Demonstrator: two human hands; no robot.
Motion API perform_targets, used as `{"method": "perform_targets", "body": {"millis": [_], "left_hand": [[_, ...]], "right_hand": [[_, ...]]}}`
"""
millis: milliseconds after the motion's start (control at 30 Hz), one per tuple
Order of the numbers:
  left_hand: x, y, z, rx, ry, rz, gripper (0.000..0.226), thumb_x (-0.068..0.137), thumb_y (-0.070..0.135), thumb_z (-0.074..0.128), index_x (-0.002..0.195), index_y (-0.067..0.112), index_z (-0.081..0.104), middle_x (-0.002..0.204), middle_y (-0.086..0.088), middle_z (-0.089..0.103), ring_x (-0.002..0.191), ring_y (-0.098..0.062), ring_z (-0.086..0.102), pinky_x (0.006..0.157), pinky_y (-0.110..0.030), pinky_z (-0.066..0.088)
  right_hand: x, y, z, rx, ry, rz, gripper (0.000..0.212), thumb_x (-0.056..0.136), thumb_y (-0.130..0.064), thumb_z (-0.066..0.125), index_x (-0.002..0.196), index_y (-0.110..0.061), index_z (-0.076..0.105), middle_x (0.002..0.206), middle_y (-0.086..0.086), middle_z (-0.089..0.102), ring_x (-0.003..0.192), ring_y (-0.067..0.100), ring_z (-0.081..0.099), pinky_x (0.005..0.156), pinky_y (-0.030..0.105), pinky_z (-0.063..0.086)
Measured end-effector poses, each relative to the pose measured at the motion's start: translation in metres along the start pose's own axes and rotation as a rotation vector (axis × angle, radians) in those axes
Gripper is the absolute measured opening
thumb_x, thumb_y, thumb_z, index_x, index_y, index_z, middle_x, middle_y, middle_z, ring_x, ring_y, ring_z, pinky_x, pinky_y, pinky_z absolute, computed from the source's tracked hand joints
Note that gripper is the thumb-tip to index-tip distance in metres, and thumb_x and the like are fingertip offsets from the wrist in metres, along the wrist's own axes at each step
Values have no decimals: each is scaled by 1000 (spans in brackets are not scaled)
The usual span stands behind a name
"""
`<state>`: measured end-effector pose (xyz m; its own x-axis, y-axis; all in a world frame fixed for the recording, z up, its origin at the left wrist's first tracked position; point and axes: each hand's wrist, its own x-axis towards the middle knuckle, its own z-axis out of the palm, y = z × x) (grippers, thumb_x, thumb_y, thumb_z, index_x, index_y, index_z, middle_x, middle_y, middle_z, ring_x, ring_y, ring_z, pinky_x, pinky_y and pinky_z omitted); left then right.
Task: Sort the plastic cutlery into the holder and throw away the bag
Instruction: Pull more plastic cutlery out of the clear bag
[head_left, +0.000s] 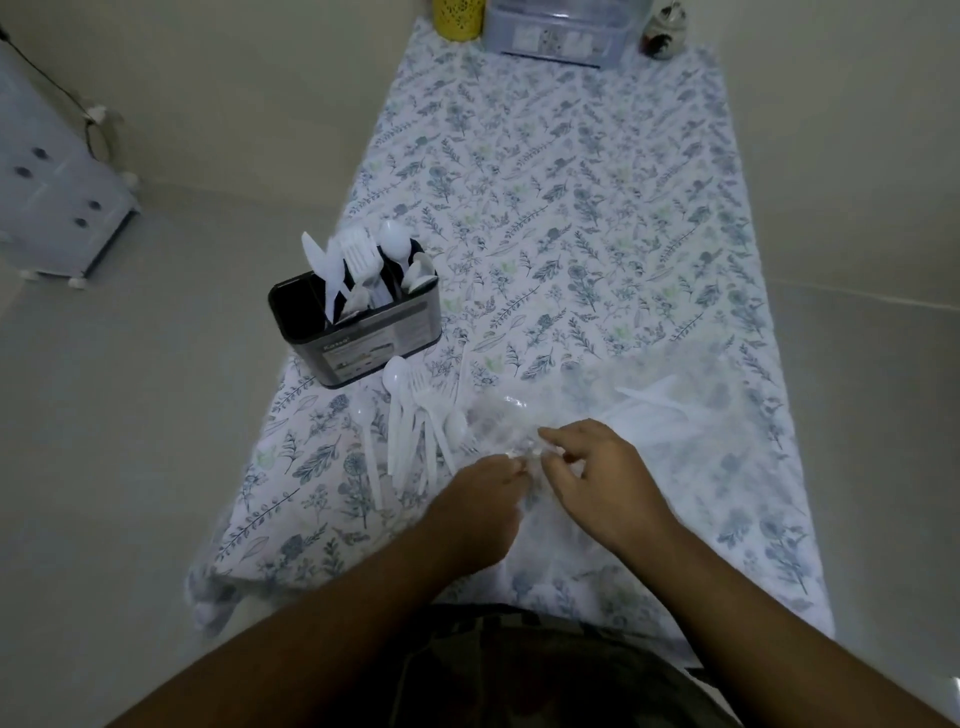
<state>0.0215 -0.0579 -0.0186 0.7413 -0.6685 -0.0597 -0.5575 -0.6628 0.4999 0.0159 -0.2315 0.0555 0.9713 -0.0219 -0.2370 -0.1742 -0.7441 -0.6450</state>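
A dark cutlery holder (358, 332) stands at the table's left edge with white plastic knives, forks and spoons upright in it. Just in front of it a loose pile of white cutlery (415, 426) lies on the cloth. A clear plastic bag (649, 410) is spread to the right of the pile, with a few white pieces showing through it. My left hand (478, 499) and my right hand (597, 483) meet at the bag's near end, each pinching the crumpled plastic between the fingertips.
The table wears a floral cloth (571, 208). At its far end stand a yellow cup (457, 18), a clear storage box (561, 31) and a small jar (665, 28). A white drawer unit (57, 187) is on the floor at the left.
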Motion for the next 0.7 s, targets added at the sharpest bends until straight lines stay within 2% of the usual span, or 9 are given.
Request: {"method": "perform_targets", "body": {"millis": [100, 167, 233, 300, 333, 400, 500, 633, 700], "left_hand": [[1, 4, -6, -148, 28, -109, 13, 92, 12, 51, 92, 11, 64, 98, -7, 62, 94, -21, 55, 91, -41, 50], [1, 19, -15, -389, 129, -301, 26, 94, 6, 49, 75, 23, 50, 78, 5, 51, 75, -13, 49, 71, -29, 44], [1, 32, -23, -619, 242, -543, 23, 97, 10, 48, 76, 18, 55, 74, -1, 56, 67, -14, 52, 59, -24, 41], [1, 43, -27, -687, 352, -643, 11, 95, 15, 52, 87, 17, 59, 80, -5, 59, 68, -7, 53, 59, -19, 41], [2, 45, -29, -632, 391, -631, 3, 92, 16, 57, 93, 19, 57, 87, -1, 58, 77, -6, 53, 65, -16, 42], [10, 45, -31, -385, 451, -524, 20, 85, 18, 64, 101, 21, 53, 99, 6, 50, 92, -8, 46, 77, -12, 38], [32, 43, -30, -152, 382, -330, 23, 85, 22, 67, 105, 18, 58, 106, 4, 54, 102, -12, 46, 88, -24, 43], [66, 40, -11, 52, 165, -284, 44, 91, 33, 65, 130, 13, 59, 135, -6, 58, 128, -24, 48, 104, -40, 46], [76, 38, -2, 135, 111, -295, 36, 93, 36, 61, 124, 18, 62, 127, -1, 63, 119, -21, 54, 96, -38, 49]], "right_hand": [[-5, 17, -13, 29, 55, 9, 29, 99, -38, 60, 123, -27, 73, 117, -10, 67, 111, 8, 60, 93, 27, 50], [0, 40, -26, -26, 182, 56, 27, 98, -33, 61, 120, -26, 74, 121, -7, 69, 119, 16, 58, 97, 35, 51], [8, 65, -40, -140, 261, 147, 30, 96, -25, 62, 125, -23, 72, 130, -1, 67, 126, 24, 53, 103, 40, 48], [15, 87, -50, -244, 266, 219, 36, 95, -20, 63, 130, -22, 69, 140, 3, 62, 133, 28, 48, 108, 46, 44], [17, 96, -51, -289, 257, 227, 39, 94, -18, 64, 133, -20, 68, 144, 5, 60, 136, 29, 46, 111, 47, 41], [20, 110, -50, -355, 230, 204, 44, 94, -16, 64, 138, -17, 64, 150, 9, 54, 141, 32, 43, 114, 47, 37], [23, 125, -44, -378, 215, 197, 46, 95, -13, 63, 141, -11, 59, 153, 13, 51, 143, 34, 42, 116, 47, 34], [21, 141, -38, -257, 336, 208, 23, 87, -3, 65, 109, -5, 74, 112, 12, 72, 107, 34, 64, 93, 46, 54], [20, 147, -37, -196, 377, 229, 20, 88, -5, 69, 106, -9, 77, 109, 8, 75, 104, 33, 65, 92, 45, 54]]}}
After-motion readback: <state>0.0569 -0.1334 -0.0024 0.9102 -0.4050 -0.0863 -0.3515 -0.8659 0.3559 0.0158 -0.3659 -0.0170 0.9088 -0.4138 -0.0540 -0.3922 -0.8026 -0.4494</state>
